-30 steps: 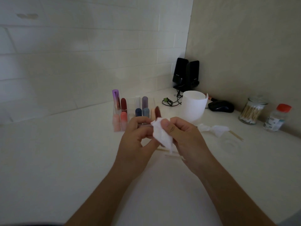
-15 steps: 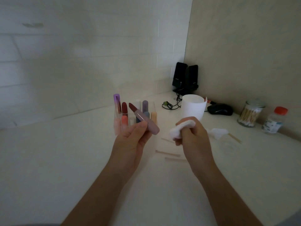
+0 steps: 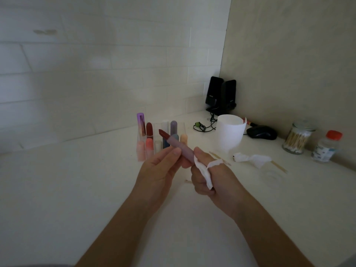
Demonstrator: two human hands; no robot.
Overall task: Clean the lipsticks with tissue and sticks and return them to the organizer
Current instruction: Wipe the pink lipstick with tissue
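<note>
A person's left hand (image 3: 159, 170) pinches an open lipstick (image 3: 180, 148) between thumb and curled fingers, holding it clear of the pale table (image 3: 77, 189) at mid-frame; the mauve barrel's long axis runs on a slant from four o'clock to ten o'clock, with the dark red bullet at the far end pointing to ten o'clock, away from the person and toward the organizer; the barrel's near end lies against the thumb of the right hand (image 3: 213, 178), whose fingers are curled round a folded white tissue (image 3: 204, 171), one strip of it looped over the forefinger; whether the tissue touches the barrel cannot be told. At eleven o'clock from the hands, just behind the lipstick's tip, stands the clear organizer (image 3: 182, 126), its slots holding upright lipsticks in purple, dark red, pink, coral, blue, grey and peach; the raised bullet overlaps it in this view. At one o'clock from the right hand sits a white cup (image 3: 230, 133); at two o'clock a crumpled tissue (image 3: 250, 158) lies on the table with thin wooden sticks (image 3: 278, 166) beside it. Farther along the wall at two o'clock are a glass jar of cotton swabs (image 3: 296, 139) and a small bottle with an orange cap (image 3: 326, 146); a black mouse (image 3: 262, 132) and two black speakers (image 3: 221, 96) occupy the corner.
</note>
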